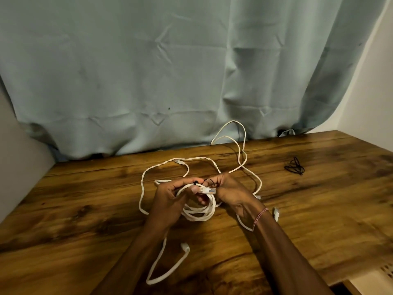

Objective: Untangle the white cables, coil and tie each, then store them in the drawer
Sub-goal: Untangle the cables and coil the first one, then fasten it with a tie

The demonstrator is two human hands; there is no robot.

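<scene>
Centrally, a coiled white cable (pixel 198 212) hangs between both hands just above the wooden table (pixel 319 199). Its clear plug (pixel 207 190) sticks out at the top of the coil. The left hand (pixel 170 199) grips the bundled loops, thumb pressed beside the plug. The right hand (pixel 230 191) pinches a thin black tie (pixel 209 180) against the top of the coil. Loose white cable (pixel 185 247) sprawls over the table around and under the forearms, one loop rising against the grey-green curtain (pixel 170 71). More black ties (pixel 295 166) lie well apart to the right.
</scene>
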